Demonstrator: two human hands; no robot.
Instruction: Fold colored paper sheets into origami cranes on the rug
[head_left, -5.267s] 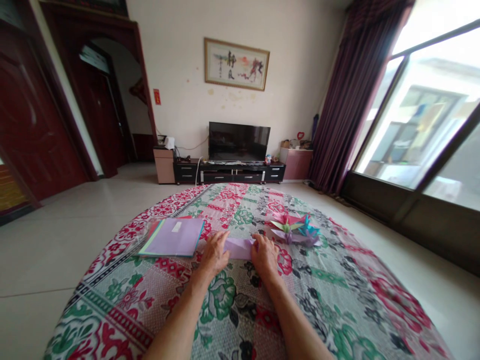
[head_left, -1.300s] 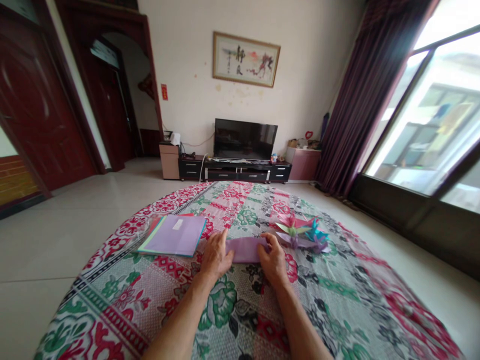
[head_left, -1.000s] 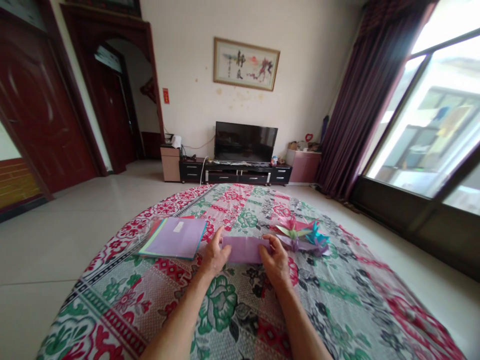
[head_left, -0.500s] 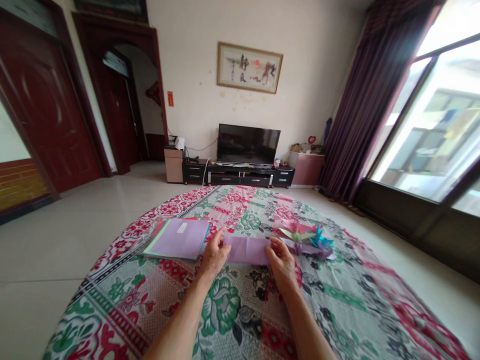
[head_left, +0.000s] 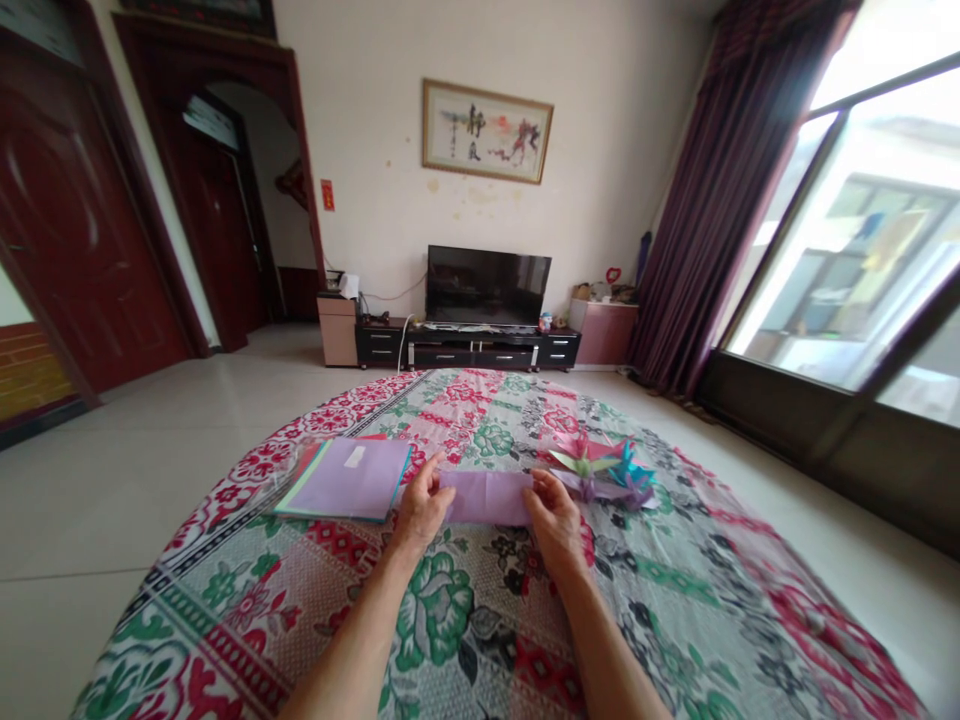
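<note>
A purple sheet of paper (head_left: 486, 498), folded into a wide strip with a faint crease down its middle, is stretched between my hands just over the tablecloth. My left hand (head_left: 426, 505) pinches its left end between thumb and fingers. At the opposite end, my right hand (head_left: 553, 510) grips the paper the same way. Left of my left hand lies a stack of coloured paper (head_left: 349, 480), purple on top with a small white label. Several folded paper cranes (head_left: 626, 470) in green, blue, pink and purple sit together beyond my right hand.
A flowered cloth (head_left: 442, 610) covers the round table. Past its far edge stand a low black cabinet (head_left: 472, 355) and a television (head_left: 487, 287). A purple curtain (head_left: 697, 220) hangs beside the window at right; dark red doors are at left.
The whole view has shifted slightly, so the room and table appear a little further left. Both hands keep hold of the purple paper, in nearly the same pose.
</note>
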